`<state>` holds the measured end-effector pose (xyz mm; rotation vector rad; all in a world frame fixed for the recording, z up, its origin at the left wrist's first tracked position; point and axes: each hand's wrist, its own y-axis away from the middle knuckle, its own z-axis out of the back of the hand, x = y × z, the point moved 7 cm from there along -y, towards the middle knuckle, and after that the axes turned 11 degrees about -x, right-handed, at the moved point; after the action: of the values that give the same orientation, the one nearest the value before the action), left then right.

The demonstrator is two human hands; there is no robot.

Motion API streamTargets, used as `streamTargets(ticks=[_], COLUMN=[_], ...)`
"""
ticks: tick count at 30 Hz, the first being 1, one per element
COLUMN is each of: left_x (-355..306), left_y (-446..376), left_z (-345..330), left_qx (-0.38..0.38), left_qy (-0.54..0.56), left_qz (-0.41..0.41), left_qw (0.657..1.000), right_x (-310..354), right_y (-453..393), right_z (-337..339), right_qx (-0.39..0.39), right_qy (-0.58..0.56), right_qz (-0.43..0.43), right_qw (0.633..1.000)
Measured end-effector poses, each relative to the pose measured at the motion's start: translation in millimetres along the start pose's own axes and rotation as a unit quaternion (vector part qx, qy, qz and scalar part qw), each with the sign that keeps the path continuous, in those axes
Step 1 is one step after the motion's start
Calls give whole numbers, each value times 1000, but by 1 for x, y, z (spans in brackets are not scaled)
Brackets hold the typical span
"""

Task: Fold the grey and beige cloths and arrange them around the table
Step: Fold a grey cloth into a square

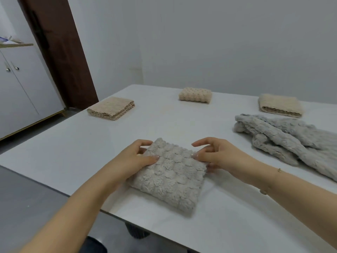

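Folded cloth (169, 175) sat at the table's (76, 143) near edge. Left hand (135, 157) pinched its left side, thumb on top; right hand (215, 156) pinched the right edge, other fingers spread loose, likely squaring the fold. Three beige cloths (111, 108) lay folded beyond it along the far side, spaced apart. Grey pile (284, 137), right of it, was unfolded.

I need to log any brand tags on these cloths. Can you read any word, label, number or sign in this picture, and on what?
None: no text is readable anywhere.
Folded grey cloth under the hands: no tag shows.
Three folded beige cloths: no labels show.
Items on the shelf at the far left: too blurred to tell.
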<state>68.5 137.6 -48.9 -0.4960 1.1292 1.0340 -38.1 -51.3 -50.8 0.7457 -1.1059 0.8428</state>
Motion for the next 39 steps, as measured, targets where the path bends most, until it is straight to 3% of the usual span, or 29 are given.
streamTargets(ticks=[2, 4, 5, 7, 9, 11, 17, 21, 26, 28, 32, 39], left_x=[-13, -39, -51, -65, -54, -32, -13, -24, -102, -136, -173, -177], left_y=[2, 14, 22, 33, 35, 28, 21, 23, 25, 12, -40, -107], left_z=[10, 6, -3, -36, -68, -82, -83, -86, -104, -123, -176, -257], left_qx=[-91, -151, -139, -46, 29, 40, 13, 43, -13, -22, 24, 82], left_qy=[-178, -277, -278, -289, -372, -449, -472, -468, -339, -280, -203, -159], left_qz=[-105, -237, -290, -354, -351, -293, -253, -213, -267, -293, -261, -166], left_qw=[974, 919, 905, 888, 859, 843, 844, 857, 902, 914, 943, 970], right_x=[1, 5, 8, 12, 14, 14, 11, 6, 19, 25, 14, -17], right_y=[1, 2, 4, 8, 15, 22, 32, 31, 26, 22, 7, -9], right_z=[6, 20, 29, 45, 59, 70, 100, 117, 161, 185, 221, 237], right_qx=[-40, -87, -104, -121, -121, -117, -124, -128, -179, -223, -276, -262], right_qy=[37, 47, 37, 18, 17, 24, 30, 70, 197, 190, 208, 377], right_qz=[36, 68, 75, 80, 79, 79, 76, 77, 114, 116, 96, 106], right_qw=[998, 993, 991, 989, 989, 990, 989, 986, 957, 949, 933, 882])
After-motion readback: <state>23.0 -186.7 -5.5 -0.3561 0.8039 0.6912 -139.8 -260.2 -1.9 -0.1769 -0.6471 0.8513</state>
